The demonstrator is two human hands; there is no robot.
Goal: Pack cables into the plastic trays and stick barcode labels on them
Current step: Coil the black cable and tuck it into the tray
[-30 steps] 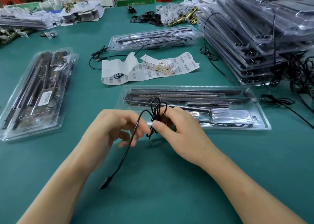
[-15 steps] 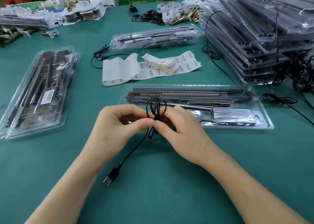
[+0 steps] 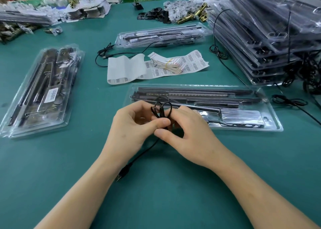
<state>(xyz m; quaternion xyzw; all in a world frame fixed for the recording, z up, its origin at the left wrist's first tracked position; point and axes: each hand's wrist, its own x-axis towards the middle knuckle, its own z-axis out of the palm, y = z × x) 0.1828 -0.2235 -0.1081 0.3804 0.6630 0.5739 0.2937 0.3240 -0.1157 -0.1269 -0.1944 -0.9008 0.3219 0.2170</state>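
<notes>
Nearest to me, at about 7 o'clock on the green bench (image 3: 173, 194), the USB plug (image 3: 122, 174) of the black cable (image 3: 161, 114) hangs low; I cannot tell if it touches the surface. From there the cable rises into the two hands, which meet in the middle. The left hand (image 3: 133, 126) pinches the coil between thumb and fingers, and the right hand (image 3: 189, 134) pinches it from the 3 o'clock side. Small loops stand up above both thumbs.

I judge the step is bundling the cable before packing. To do it well, I would keep the loops small and equal, wind in the free tail until the plug comes close, and not loosen the pinch before the bundle sits in its pocket.

Just behind the hands, at 12 o'clock, lies the clear plastic tray (image 3: 276, 124) with dark rails inside. Further at 12 o'clock lie the barcode labels (image 3: 191, 65), and at 2 o'clock the stack of trays (image 3: 260, 42).
</notes>
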